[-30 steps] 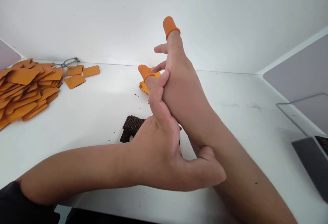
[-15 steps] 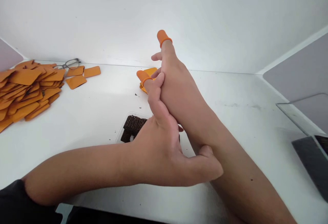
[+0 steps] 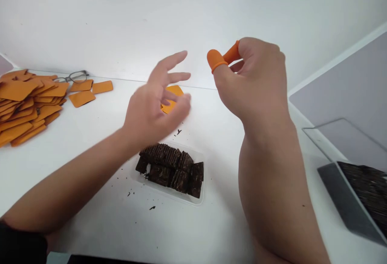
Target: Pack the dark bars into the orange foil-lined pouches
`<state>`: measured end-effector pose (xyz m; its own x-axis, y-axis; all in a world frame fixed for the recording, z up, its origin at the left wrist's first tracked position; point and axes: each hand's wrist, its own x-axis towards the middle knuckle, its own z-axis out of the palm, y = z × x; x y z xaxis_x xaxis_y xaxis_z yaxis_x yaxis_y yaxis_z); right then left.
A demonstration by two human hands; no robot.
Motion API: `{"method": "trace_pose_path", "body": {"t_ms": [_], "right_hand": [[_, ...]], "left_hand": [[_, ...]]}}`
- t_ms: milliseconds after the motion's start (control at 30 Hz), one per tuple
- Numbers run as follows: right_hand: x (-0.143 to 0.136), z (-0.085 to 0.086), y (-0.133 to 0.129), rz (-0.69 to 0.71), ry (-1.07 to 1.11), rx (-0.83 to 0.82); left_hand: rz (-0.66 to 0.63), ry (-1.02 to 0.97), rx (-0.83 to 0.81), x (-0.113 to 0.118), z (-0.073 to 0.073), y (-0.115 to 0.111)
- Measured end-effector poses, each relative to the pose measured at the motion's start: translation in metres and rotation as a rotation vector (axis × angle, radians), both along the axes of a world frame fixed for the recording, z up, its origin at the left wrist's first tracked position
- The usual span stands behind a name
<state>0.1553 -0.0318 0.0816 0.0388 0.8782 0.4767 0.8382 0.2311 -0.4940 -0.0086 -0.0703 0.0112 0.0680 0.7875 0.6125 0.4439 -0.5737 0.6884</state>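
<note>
My left hand (image 3: 151, 102) is open in the air, bare fingers spread and slightly blurred, above the far left of a white plastic tray (image 3: 202, 199). It holds nothing. Stacks of thin, dark brown slabs (image 3: 163, 173) fill much of the tray. Partly behind my left fingers lie several yellow-orange flat packets (image 3: 175, 90). To the right, my right hand (image 3: 256, 74) is raised higher, fingers curled. Orange rubber finger cots (image 3: 216, 60) cover its thumb and another finger, whose tips appear together. No object shows between them.
A heap of orange flat packets (image 3: 27, 102) lies at the left, with eyeglasses (image 3: 78, 77) behind a few loose ones. At the right stands a clear-sided box (image 3: 347, 203) with dark pieces inside. Dark crumbs (image 3: 152, 207) dot the white table. A white wall rises behind.
My hands were crossed and touching; now they are apart. The left has moved up and left, the right has moved to the right and curled its fingers. The tray is more visible.
</note>
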Motion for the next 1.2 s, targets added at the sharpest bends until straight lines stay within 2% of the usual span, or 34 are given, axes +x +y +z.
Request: {"method": "trace_pose_path", "body": {"t_ms": [67,167,267,367,433,600,733,833,1100,1200], "right_hand": [[0.0,-0.002,0.003,-0.013,0.002,-0.048],[-0.003,-0.005,0.004,0.007,-0.02,-0.11],[-0.006,-0.009,0.007,0.039,-0.065,-0.185],[-0.009,-0.018,0.015,0.059,-0.184,-0.326],[-0.011,-0.031,0.024,0.079,-0.264,-0.435],[-0.021,-0.076,0.052,0.163,-0.375,-0.655],[-0.023,-0.1,0.067,0.159,-0.415,-0.674],[-0.019,-0.107,0.074,0.137,-0.416,-0.652],[0.0,-0.11,0.088,0.087,-0.357,-0.725],[0.006,-0.111,0.089,0.068,-0.307,-0.696]], "left_hand": [[0.061,0.053,-0.043,-0.016,-0.017,0.032],[0.118,0.3,-0.216,-0.036,-0.05,0.07],[0.06,0.533,-0.28,-0.05,-0.079,0.088],[-0.037,0.612,-0.343,-0.056,-0.096,0.094],[-0.052,0.633,-0.37,-0.055,-0.101,0.095],[-0.052,0.644,-0.381,-0.05,-0.105,0.1],[-0.048,0.631,-0.372,-0.051,-0.109,0.103],[-0.06,0.613,-0.366,-0.052,-0.109,0.104],[-0.148,0.586,-0.344,-0.053,-0.107,0.102],[-0.169,0.567,-0.328,-0.053,-0.107,0.102]]}}
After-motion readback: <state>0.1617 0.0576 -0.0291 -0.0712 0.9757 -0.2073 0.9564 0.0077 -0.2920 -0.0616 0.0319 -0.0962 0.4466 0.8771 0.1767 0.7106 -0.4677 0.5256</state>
